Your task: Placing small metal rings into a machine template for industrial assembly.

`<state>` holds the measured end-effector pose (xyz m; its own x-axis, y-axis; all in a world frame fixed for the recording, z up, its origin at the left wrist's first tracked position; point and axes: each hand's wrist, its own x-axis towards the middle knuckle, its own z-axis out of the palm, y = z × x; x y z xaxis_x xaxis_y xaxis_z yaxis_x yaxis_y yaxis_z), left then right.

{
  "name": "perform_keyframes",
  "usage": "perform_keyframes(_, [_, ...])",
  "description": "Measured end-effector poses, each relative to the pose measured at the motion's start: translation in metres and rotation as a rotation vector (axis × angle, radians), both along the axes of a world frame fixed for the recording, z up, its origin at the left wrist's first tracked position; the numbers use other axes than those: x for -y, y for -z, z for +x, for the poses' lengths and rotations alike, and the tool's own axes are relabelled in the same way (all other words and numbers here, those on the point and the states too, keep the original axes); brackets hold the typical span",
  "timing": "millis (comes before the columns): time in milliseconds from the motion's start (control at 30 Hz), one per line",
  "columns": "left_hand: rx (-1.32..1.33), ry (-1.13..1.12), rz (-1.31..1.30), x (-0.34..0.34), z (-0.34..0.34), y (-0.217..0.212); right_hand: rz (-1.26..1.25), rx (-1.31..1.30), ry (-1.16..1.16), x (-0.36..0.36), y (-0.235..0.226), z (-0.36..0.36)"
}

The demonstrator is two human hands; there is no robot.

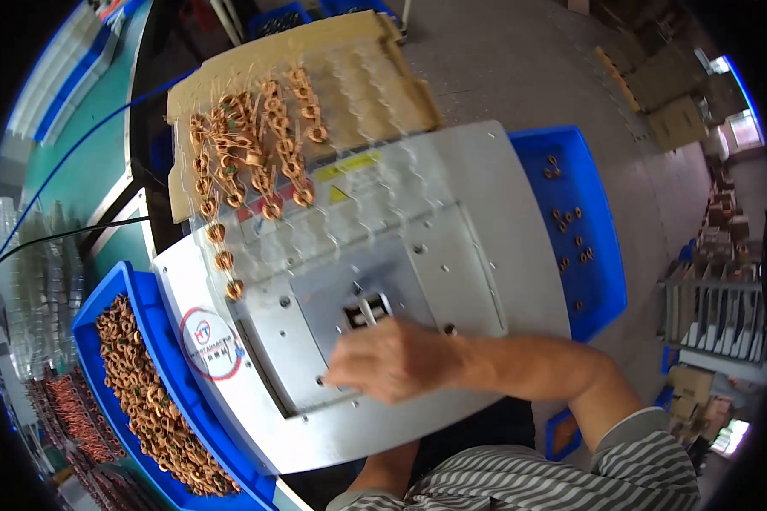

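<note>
My right hand [392, 359] is over the middle of a silvery metal machine top [520, 255], its fingers curled in and closed. What they hold, if anything, is hidden beneath the hand. Right at the knuckles, a square slot [362, 313] with a light metal bar opens in a grey inset plate [324, 294]. Of my left arm only the forearm [388, 470] shows; the hand is hidden below the machine's front edge. Beyond my right hand, a clear wavy plastic tray [383, 200] lies across the machine and cardboard, with copper-wire ring coils [273, 128] standing in rows on its left part.
A blue bin [115, 281] full of copper ring coils [153, 400] stands left of the machine. On the right, another blue bin [601, 221] holds several scattered coils. Cardboard [422, 98] supports the tray's far end. Stacked clear trays [38, 298] stand at far left.
</note>
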<state>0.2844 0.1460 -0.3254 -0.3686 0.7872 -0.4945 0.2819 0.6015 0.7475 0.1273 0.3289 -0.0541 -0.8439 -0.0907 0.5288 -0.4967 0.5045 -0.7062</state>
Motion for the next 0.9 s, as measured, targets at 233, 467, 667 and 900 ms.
perform_keyframes(233, [-0.011, -0.048, 0.066, -0.022, -0.008, 0.004, -0.111, 0.121, -0.016, -0.003, -0.005, -0.011])
perform_keyframes(467, [-0.248, -0.013, 0.155, -0.017, -0.034, 0.001, -0.032, 0.149, 0.076, -0.004, -0.009, -0.009])
perform_keyframes(667, [-0.512, 0.049, 0.275, 0.004, -0.026, -0.011, -0.138, 0.265, 0.454, -0.007, -0.029, -0.010])
perform_keyframes(900, [-0.818, 0.051, 0.418, 0.005, -0.001, -0.050, 0.010, 0.108, 0.707, -0.037, -0.063, -0.073])
